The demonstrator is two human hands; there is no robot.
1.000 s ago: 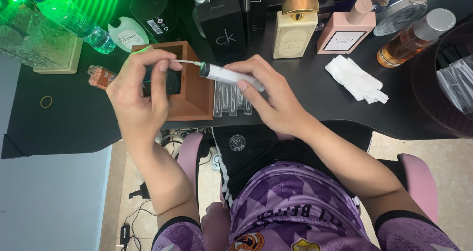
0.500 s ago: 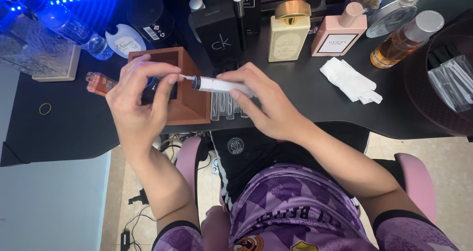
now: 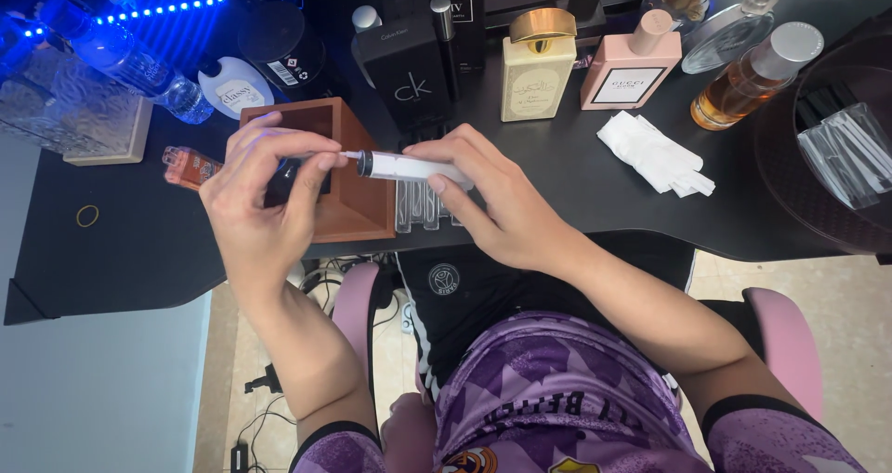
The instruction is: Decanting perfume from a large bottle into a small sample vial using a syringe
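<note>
- Nearest the camera, the right hand (image 3: pixel 506 203) has its fingers closed around a clear syringe (image 3: pixel 409 167), which lies level over the front edge of the black counter (image 3: pixel 121 250), needle end pointing toward the other hand.
- The left hand (image 3: pixel 255 203) has its fingers pinched shut on a small dark vial (image 3: pixel 283 180), held right at the syringe tip; whether the needle is inside the vial's mouth cannot be told.
- Under the syringe a row of small clear vials (image 3: pixel 423 208) lies on the counter, their contents too faint to judge.
- Just behind the left hand stands an open brown wooden box (image 3: pixel 358 203); its inside is in shadow.
- Left of the box lies a small bottle of orange liquid (image 3: pixel 186 166), and a gold ring (image 3: pixel 87 216) sits farther left.
- To the right, folded white tissues (image 3: pixel 655 152) lie on the counter, and a dark round tray (image 3: pixel 790 185) holds a clear plastic packet (image 3: pixel 850 152).
- Farther back stand a black boxed bottle (image 3: pixel 409 78), a cream bottle with a gold cap (image 3: pixel 537 69), a pink bottle (image 3: pixel 632 64) and a tilted bottle of amber liquid (image 3: pixel 753 78).
- At the far left a clear water bottle (image 3: pixel 139 69) lies under a strip of blue lights (image 3: pixel 139 13).
</note>
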